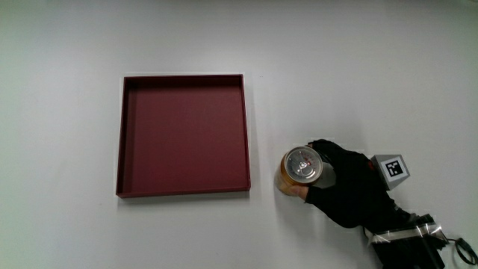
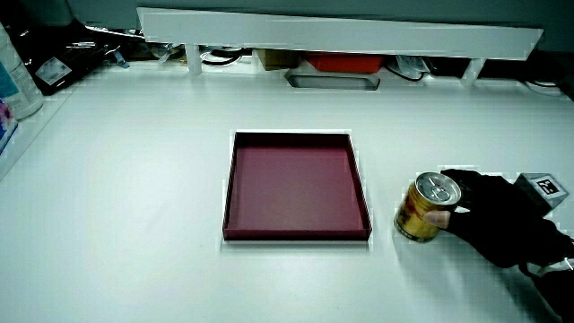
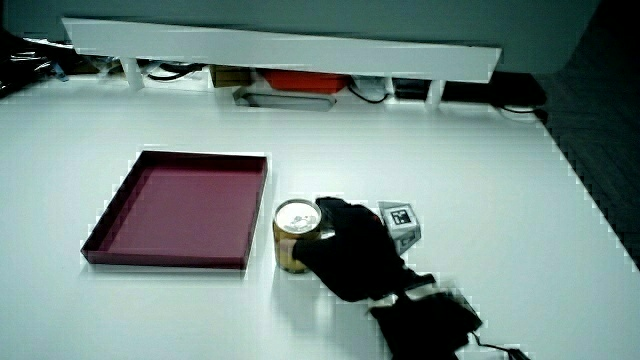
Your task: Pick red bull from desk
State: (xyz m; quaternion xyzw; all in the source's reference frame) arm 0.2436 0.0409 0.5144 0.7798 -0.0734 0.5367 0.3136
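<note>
one can (image 1: 302, 171) upright on bench (image 1: 373, 67), just beside red tray (image 1: 184, 134). i see hand (image 1: 348, 190) wrapped around its side, fingers clamped on it. long axis vertical; straight lift looks right.

You get bright, even light from above on the white desk (image 1: 67, 45); shadows are faint. The can's lid (image 1: 302, 164) glints, and the black glove (image 2: 502, 220) loses detail.
</note>
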